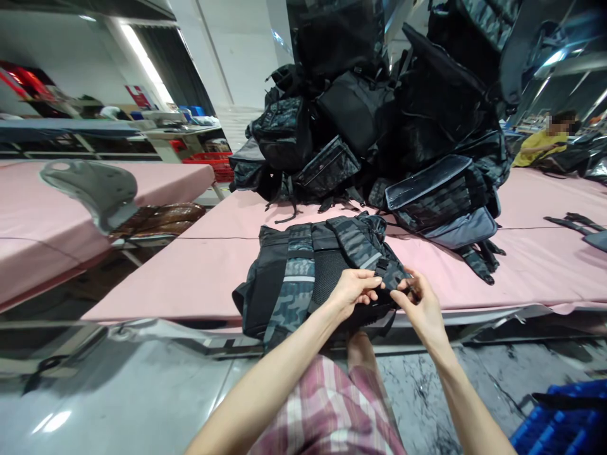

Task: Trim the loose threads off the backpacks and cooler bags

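A black and grey camouflage backpack (253,284) lies on the pink-covered table in front of me, its back side and shoulder straps facing up. One camouflage strap (294,297) with a pale reflective band hangs toward the table's front edge. The other shoulder strap (355,243) runs down to a black buckle (382,266) between my hands. My left hand (353,291) pinches the lower part of this strap beside the buckle. Just to the right, my right hand (422,303) is closed on the strap's end, with fingers curled around it; its exact grip is partly hidden.
A tall heap of dark backpacks (355,120) rises behind the work spot on the pink table (190,272). Loose straps (578,221) lie at the right. A grey chair (95,189) stands left. A person in yellow (540,148) sits far right. Blue material (564,417) lies lower right.
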`<state>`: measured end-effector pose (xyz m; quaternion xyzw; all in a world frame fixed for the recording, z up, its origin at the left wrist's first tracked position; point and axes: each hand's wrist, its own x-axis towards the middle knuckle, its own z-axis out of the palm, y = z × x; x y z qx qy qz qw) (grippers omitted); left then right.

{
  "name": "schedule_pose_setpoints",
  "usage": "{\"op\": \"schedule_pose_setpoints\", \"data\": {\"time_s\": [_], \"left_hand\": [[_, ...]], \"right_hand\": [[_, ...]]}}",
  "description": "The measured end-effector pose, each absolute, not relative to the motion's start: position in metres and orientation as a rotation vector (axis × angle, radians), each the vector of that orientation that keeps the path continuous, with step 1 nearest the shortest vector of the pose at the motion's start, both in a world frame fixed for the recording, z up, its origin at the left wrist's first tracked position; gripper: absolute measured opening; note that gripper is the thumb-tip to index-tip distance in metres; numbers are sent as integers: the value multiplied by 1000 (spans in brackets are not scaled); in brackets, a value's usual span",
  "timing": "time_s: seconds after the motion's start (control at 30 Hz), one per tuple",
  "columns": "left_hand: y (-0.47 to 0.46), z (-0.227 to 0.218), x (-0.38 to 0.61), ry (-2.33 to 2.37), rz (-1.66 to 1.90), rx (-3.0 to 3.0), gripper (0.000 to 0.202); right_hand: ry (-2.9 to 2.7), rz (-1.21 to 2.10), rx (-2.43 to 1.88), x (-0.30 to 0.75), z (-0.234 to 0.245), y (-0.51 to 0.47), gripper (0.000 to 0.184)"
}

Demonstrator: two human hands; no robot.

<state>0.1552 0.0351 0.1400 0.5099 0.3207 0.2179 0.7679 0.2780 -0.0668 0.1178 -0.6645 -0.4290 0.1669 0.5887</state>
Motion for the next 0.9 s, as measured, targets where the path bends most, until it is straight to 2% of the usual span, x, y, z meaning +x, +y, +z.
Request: {"op": "schedule_pose_setpoints", "data": {"time_s": [0.17, 0.33, 0.47, 0.77, 0.9], "left_hand": [[34, 141, 153, 725, 546, 1098, 16], [32, 139, 153, 721, 579, 1194, 16], [28, 137, 153, 747, 632, 1293, 15], [27, 135, 149, 766, 621, 1361, 14], [24, 133, 144, 700, 633, 1345, 19]], "right_hand": [[-1148, 243, -1616, 280, 121, -82, 30], [-1353, -157, -1768, 281, 123, -73, 24], [-1423, -304, -1724, 279, 116, -61, 20], [-1333, -39, -1718, 281, 112, -62, 23], [-1145, 276, -1548, 294, 112, -57, 25]]}}
